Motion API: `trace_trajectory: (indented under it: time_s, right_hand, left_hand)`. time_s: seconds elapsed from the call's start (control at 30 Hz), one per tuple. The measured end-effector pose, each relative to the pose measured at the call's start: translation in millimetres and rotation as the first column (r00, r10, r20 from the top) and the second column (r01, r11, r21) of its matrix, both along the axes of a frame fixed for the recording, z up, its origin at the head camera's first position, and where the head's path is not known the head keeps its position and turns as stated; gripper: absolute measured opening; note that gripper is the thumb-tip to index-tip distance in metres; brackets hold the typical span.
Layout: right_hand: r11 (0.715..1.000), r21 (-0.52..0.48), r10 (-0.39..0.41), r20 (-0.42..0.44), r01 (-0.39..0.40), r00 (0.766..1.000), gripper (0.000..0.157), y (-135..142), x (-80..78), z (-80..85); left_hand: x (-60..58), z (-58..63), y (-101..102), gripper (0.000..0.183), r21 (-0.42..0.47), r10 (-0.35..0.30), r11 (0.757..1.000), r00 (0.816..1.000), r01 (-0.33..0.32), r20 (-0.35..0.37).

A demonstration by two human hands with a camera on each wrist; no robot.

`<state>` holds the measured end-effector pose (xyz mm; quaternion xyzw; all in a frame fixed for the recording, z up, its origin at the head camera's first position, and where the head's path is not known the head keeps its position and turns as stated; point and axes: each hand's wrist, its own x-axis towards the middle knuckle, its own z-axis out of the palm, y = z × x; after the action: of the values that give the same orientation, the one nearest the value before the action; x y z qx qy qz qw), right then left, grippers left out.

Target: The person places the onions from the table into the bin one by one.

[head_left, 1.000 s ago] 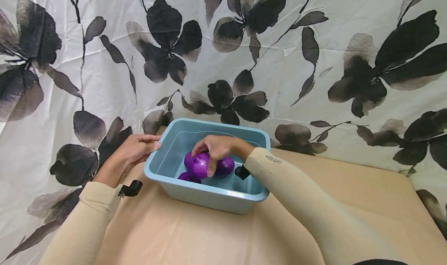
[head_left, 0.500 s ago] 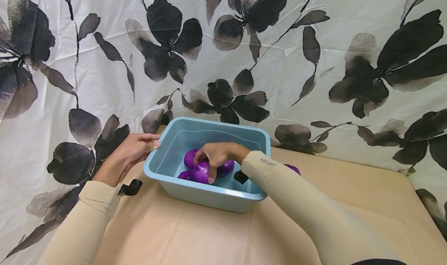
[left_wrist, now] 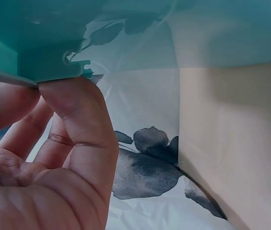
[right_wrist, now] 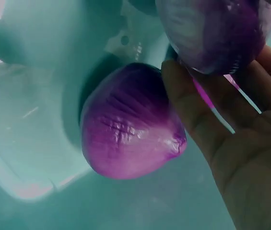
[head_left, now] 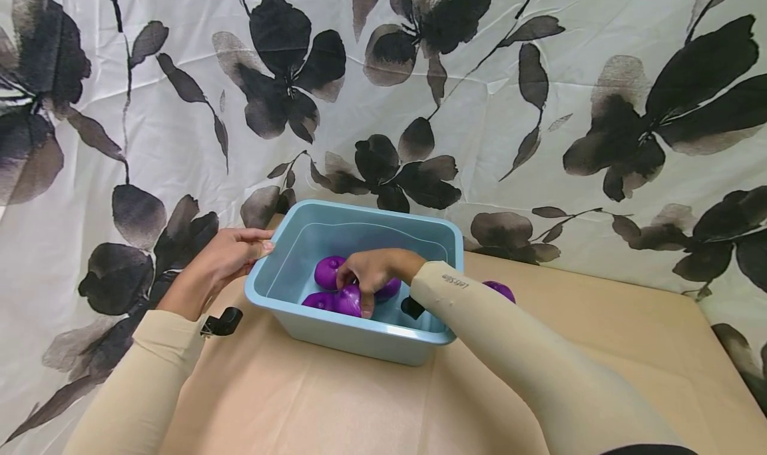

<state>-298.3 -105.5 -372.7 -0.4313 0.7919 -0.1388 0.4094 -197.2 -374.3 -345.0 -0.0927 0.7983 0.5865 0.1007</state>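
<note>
A light blue plastic tub (head_left: 353, 326) stands on the table, with several shiny purple onions inside. My left hand (head_left: 235, 254) pinches its left rim between thumb and fingers; the left wrist view shows the fingertips (left_wrist: 70, 91) at the tub's edge. Inside the tub, my right hand (head_left: 374, 270) reaches down and holds one onion (head_left: 349, 300) with its fingers round it. Beside that lie another onion (head_left: 326, 272) behind and one onion (head_left: 389, 288) partly hidden by the hand. In the right wrist view, a loose onion (right_wrist: 130, 124) rests on the tub floor near the fingers.
One more purple onion (head_left: 500, 290) lies on the tan table covering (head_left: 599, 315) right of the tub, partly hidden by the right sleeve (head_left: 497, 328). A white cloth with dark flowers (head_left: 503, 142) hangs close behind the tub.
My right hand has lowered the onion deeper into the tub, toward the front wall. The onion on the table has come into sight past the sleeve. My left hand stays at the rim.
</note>
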Motion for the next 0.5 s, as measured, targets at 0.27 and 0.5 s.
trace_trajectory:
  time_s: [0.27, 0.5]
  right_hand:
    - [1.0, 0.03, 0.0, -0.013, 0.001, 1.0, 0.076, -2, 10.0, 0.1]
    - [0.999, 0.03, 0.036, -0.013, -0.036, 0.999, 0.077, -6, 16.1, 0.3]
  left_hand:
    - [-0.2, 0.9, 1, 0.054, -0.006, 0.003, 1.0, 1.0, -0.003, 0.002]
    - [-0.5, 1.6, 1, 0.053, 0.003, 0.001, 1.0, 1.0, -0.001, 0.006]
